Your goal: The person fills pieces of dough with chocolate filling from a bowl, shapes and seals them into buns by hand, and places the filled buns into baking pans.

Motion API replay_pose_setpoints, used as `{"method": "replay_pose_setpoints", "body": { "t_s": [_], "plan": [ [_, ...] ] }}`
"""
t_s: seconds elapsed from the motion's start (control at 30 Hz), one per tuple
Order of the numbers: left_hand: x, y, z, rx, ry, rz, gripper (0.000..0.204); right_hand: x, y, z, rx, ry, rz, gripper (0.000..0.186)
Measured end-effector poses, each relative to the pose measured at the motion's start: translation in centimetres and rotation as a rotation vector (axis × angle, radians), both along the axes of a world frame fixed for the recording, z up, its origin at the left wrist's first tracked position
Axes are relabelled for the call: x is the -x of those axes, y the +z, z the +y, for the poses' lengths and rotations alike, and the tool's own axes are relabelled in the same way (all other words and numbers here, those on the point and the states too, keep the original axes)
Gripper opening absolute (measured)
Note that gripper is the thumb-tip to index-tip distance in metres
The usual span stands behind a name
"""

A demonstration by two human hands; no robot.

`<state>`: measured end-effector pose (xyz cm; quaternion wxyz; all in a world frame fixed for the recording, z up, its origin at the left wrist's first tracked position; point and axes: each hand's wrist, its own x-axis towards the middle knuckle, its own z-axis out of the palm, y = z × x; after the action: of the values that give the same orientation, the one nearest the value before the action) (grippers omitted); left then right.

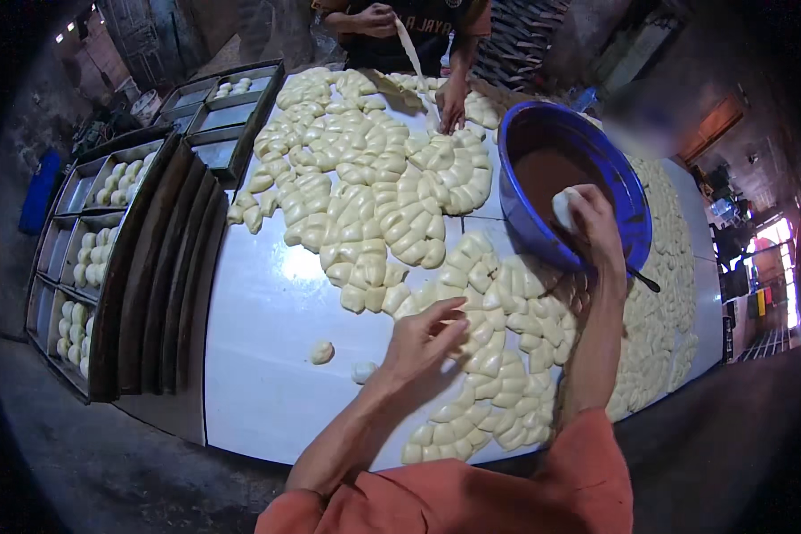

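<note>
My right hand [592,222] is over the near side of a blue basin [627,209], its fingers closed round a pale piece of dough [562,208]. Brown filling [547,169] lies inside the basin. From its near rim sticks out a dark handle [643,281]; the other end is hidden. My left hand [427,343] hovers by the many cream dough pieces [481,343], fingers bent and apart, with nothing seen in it. Close to my left forearm, two single dough pieces, one round [321,352] and one paler [363,372], lie on the white table [262,374].
Across the table, another person's hands [452,105] hold a long dough strip [409,49]. At the left stand metal trays [67,245] with dough balls, beside several dark upright trays [165,276]. More dough pieces [663,329] cover the table's right side.
</note>
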<state>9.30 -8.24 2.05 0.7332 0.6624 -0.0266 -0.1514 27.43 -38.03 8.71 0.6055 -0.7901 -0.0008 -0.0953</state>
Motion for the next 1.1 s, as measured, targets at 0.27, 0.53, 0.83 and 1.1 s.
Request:
{"method": "replay_pose_setpoints", "body": {
  "t_s": [0.27,0.53,0.83,1.1],
  "plan": [
    [0.5,-2.1,1.4,-0.092,0.071,-0.038,0.037,-4.9,-6.6,-3.9,0.585,0.629,0.606,0.031],
    [-1.1,-0.5,0.0,-0.019,-0.071,0.016,0.039,1.1,0.9,0.6,-0.459,0.258,0.287,0.010],
    [-2.1,1.2,-1.7,0.589,0.181,0.243,0.046,9.6,-4.5,13.9,-0.883,0.384,0.383,0.019],
    [-0.2,-1.5,5.2,0.429,0.611,0.152,0.028,14.8,-7.2,20.7,-0.414,0.460,0.142,0.054]
  ]
}}
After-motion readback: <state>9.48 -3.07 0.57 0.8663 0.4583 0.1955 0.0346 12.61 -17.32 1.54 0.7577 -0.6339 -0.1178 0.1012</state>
